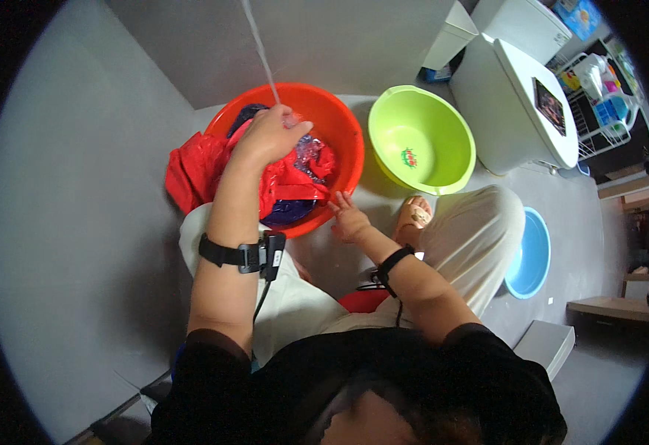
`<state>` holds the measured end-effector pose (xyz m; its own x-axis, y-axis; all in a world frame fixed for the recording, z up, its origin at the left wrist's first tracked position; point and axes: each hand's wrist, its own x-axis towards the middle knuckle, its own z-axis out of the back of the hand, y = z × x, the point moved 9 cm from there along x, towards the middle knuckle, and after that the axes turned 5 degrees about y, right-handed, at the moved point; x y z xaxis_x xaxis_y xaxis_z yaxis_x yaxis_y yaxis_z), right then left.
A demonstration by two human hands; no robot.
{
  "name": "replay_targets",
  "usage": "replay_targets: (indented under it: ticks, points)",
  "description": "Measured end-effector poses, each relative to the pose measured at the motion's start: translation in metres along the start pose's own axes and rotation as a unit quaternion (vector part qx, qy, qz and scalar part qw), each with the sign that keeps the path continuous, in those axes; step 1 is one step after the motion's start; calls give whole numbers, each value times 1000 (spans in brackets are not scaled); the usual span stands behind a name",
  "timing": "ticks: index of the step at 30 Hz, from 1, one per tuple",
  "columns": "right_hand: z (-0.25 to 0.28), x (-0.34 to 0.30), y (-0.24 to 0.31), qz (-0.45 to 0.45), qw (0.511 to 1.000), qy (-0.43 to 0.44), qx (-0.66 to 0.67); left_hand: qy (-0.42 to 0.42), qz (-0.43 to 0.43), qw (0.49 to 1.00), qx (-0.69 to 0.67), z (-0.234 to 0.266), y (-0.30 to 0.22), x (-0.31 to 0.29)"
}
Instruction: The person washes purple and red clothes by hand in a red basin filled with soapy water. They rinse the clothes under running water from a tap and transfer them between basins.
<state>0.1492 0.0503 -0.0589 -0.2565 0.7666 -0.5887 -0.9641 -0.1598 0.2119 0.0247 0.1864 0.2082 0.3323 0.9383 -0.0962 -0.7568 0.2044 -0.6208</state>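
A red-orange basin holds soaked red cloth, dark blue cloth and water. Part of the red cloth hangs over the basin's left side. From above, a thin stream of water falls into the basin beside my left hand. That hand is over the wet cloth, thumb apart from the fingers, with nothing visible in it; its fingertips are partly hidden. My right hand has its fingers stretched out, the tips at the basin's near right rim.
A lime-green basin stands right of the red one. Beyond it are a white toilet with a dark flat object on its lid, and a wire rack of bottles. A blue basin stands farther right. Grey walls border the left and back.
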Motion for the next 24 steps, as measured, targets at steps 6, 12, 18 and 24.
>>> replay_targets:
  ticks: [6, 12, 18, 24]
  points:
    - [1, 0, 3, 11, 1000, -5, -21, -20, 27, 999, 13, 10, 15, 4]
    - [0, -1, 1, 4, 1000, -12, 6, -21, 34, 999, -20, 15, 25, 6]
    - [-2, 0, 1, 4, 1000, -2, -25, -30, 26, 999, -23, 18, 22, 4]
    - [-2, -1, 0, -3, 1000, -7, -6, -38, 28, 999, -19, 20, 22, 3]
